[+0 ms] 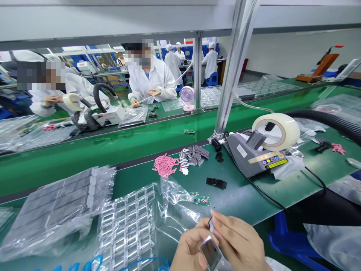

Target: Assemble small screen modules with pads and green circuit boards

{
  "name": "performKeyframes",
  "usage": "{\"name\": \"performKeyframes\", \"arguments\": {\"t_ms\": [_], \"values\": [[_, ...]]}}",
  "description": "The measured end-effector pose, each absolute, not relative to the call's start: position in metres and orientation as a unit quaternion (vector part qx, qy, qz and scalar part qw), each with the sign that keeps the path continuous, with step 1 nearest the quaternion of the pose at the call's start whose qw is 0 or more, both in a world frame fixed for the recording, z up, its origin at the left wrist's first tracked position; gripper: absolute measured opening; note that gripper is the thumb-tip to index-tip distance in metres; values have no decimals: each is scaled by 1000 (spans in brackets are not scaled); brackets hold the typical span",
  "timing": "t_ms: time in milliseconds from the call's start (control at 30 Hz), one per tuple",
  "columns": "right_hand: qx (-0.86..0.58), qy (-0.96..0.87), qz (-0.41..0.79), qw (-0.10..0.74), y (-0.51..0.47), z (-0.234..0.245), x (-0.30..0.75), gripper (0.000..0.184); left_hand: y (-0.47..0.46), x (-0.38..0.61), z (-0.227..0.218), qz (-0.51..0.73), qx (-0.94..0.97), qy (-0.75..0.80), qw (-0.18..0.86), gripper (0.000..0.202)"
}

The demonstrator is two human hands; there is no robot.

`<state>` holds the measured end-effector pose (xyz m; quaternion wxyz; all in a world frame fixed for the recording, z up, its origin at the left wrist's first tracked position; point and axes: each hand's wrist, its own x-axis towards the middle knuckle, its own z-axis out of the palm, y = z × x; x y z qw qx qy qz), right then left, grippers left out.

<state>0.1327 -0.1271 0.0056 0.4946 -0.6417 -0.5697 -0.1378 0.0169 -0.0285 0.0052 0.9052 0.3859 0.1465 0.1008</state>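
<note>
- holding a small framed screen [211,253], the left hand [186,246] pinches it by its left side; its long axis slants from upper left to lower right.
- the right hand [241,241], fingertips close together, pinches a thin pale piece [211,225] (much of it hidden) just above the screen's upper end.
- the screen sits low in view, between both hands, nearer the left.

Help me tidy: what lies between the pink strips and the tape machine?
A pile of grey and white strips, then small black pieces, as the head view shows.
</note>
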Motion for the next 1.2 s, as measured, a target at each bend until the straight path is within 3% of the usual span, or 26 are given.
{"name": "performKeyframes", "arguments": {"t_ms": [167, 367, 533, 633, 733, 833, 933, 1067, 1200], "values": [[-677, -509, -57, 528, -124, 7, 133, 10, -27, 21, 2, 92, 395, 149, 902, 39], [-699, -470, -38, 538, -141, 3, 125, 22, -20, 16, 14, 146, 304, 200, 920, 38], [-784, -469, 94, 395, -142, -40, 135, 21, 7, 0, 22, 206, 305, 244, 897, 36], [-802, -483, 69, 344, -131, -56, 145, 8, 15, -12, 20, 211, 329, 267, 881, 38], [-792, -524, 62, 307, -103, -49, 156, 14, 14, -21, 14, 210, 332, 283, 875, 43], [-771, -578, 38, 267, -49, -34, 169, 8, 14, -25, 12, 183, 333, 276, 883, 45], [-750, -621, 4, 227, 17, -34, 181, 16, 17, -31, 17, 161, 346, 255, 888, 46], [-734, -651, -12, 194, 78, -55, 190, 25, 23, -43, 28, 174, 376, 260, 872, 44], [-742, -635, -21, 216, 88, -64, 187, 24, 28, -49, 33, 222, 397, 217, 864, 42]]}}
